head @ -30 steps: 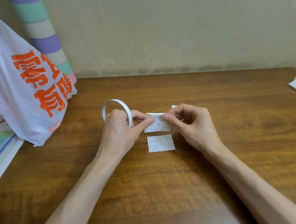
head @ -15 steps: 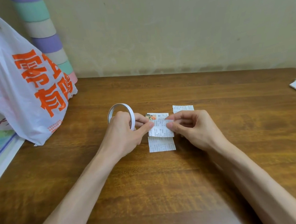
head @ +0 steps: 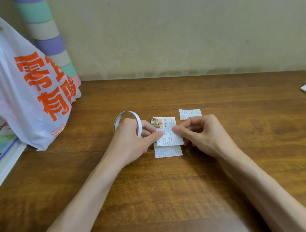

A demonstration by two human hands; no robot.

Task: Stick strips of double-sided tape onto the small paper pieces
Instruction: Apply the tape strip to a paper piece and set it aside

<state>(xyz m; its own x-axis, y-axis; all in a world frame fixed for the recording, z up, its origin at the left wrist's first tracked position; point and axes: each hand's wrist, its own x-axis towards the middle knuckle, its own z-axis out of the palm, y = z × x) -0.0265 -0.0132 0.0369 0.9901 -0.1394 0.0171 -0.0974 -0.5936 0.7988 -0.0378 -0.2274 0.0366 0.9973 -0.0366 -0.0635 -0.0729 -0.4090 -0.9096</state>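
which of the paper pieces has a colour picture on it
The paper piece lying just behind the held piece: its left end has an orange and green picture. The others carry only grey print.

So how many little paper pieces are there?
4: the held piece, pinched between left hand and right hand; the colour-printed piece just behind it; the near piece in front of it; the far piece back right. Hands may hide more.

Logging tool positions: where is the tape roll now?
Head view, left of centre: the tape roll is held upright in the left hand, just left of the paper pieces.
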